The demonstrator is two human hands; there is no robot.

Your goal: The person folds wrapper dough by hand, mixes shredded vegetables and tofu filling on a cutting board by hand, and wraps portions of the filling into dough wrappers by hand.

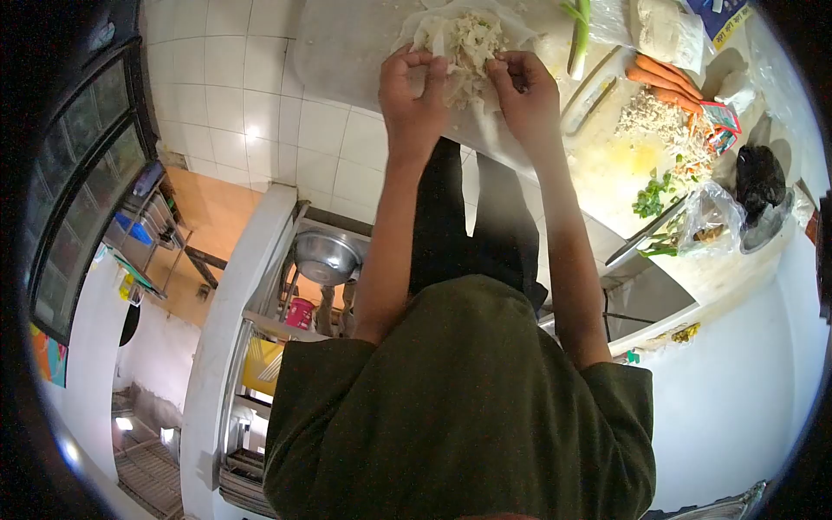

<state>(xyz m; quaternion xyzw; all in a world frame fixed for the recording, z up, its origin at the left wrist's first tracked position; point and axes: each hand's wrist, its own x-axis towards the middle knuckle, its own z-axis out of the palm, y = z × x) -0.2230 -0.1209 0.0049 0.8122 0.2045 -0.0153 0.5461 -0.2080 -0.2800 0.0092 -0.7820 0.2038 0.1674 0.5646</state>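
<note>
A thin, pale, translucent wrapper sheet (511, 24) lies at the top of the view, with a heap of shredded, whitish filling (475, 39) on it. My left hand (414, 97) is at the near left edge, thumb and fingers closed on the sheet. On the other side, my right hand (527, 94) pinches the sheet's near right edge beside the filling. Some of the sheet under the fingertips is hidden.
To the right on the counter are a green onion stalk (580, 39), carrots (666, 82), a grater-like tray (598, 91), shredded food (654, 121), chopped greens (652, 198), a knife (641, 238) and plastic bags (712, 215). A metal bowl (326, 257) stands lower left.
</note>
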